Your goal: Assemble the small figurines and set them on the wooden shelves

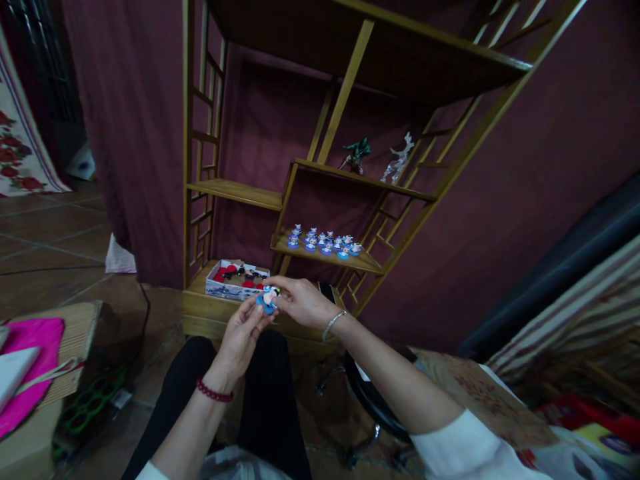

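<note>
Hands (274, 313) together, figurine (269, 298) between fingertips

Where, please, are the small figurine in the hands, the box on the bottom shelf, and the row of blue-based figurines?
small figurine (269, 299): head view, on its blue base and pale body between both hands.
box (225, 288): head view, on its patterned front wall.
row of blue-based figurines (324, 243): head view, on a middle figure.

Two bare hands, left hand (243, 337) and right hand (300, 300), share one small blue-based toy figurine (269, 299). Roughly a dozen matching blue-based figurines (324, 243) on middle shelf, exact count unclear. Two larger figures above: one green (357, 155), one clear (399, 160). One patterned cardboard box (236, 280).
</note>
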Motion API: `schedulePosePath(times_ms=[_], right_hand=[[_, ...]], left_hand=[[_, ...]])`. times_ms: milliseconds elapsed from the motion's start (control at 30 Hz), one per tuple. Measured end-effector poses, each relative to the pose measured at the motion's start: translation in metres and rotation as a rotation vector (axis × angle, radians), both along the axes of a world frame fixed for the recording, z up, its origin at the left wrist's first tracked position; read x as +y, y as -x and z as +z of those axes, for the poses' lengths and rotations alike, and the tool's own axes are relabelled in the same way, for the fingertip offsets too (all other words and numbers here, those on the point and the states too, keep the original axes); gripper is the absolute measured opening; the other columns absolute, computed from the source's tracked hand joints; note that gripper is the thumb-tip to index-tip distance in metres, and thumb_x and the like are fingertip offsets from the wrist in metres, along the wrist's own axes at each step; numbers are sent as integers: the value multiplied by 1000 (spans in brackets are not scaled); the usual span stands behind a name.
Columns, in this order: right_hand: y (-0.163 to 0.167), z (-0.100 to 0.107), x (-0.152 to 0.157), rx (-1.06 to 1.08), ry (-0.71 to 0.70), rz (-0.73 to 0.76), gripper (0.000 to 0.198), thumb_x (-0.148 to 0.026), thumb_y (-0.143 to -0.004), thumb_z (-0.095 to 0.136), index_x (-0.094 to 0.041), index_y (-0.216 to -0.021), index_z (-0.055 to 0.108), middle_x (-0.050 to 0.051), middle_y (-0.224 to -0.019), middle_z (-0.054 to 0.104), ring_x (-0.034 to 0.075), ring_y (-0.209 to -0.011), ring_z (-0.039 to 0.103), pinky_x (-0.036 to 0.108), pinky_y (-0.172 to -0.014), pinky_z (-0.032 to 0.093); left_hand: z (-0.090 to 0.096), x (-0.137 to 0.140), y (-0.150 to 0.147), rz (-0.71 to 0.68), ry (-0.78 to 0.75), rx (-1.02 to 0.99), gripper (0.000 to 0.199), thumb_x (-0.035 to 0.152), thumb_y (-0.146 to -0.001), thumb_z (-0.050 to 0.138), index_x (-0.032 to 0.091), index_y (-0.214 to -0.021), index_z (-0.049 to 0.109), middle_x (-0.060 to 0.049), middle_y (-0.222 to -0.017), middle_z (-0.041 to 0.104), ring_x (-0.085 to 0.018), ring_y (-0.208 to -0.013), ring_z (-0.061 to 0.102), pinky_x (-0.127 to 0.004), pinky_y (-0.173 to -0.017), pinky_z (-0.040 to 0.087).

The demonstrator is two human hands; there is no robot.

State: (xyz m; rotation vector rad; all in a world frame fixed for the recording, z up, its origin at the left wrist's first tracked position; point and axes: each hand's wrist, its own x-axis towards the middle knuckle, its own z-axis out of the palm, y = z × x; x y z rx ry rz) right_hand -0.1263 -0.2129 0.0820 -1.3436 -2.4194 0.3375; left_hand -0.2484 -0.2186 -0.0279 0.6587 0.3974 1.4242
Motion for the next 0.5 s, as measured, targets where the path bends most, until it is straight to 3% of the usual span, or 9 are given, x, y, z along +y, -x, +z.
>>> schedulePosePath(times_ms=[200,300,500], right_hand=[[1,8,-7,-69,-91,142,34,-15,-81,45,-23,-112,55,2,-104,63,13,-88,58,23,-76,39],[1,10,-8,-117,-98,154,34,-14,-81,44,-24,-111,56,2,-107,62,15,-95,57,24,-79,39],[-6,4,-1,-182,-108,185,28,-19,-82,47,-21,-109,56,3,-100,63,15,-90,58,24,-77,39]], left_hand=[[7,-7,-3,-23,54,-73,19,20,-74,63,10,-90,63,-6,-89,67,-13,-76,63,-26,-77,51],[9,-8,-6,-33,113,-104,13,17,-77,58,10,-87,63,-7,-85,67,-13,-72,63,-25,-72,52],[7,-4,-13,-77,203,-121,13,13,-81,50,10,-85,62,-7,-80,67,-14,-70,64,-23,-65,53]])
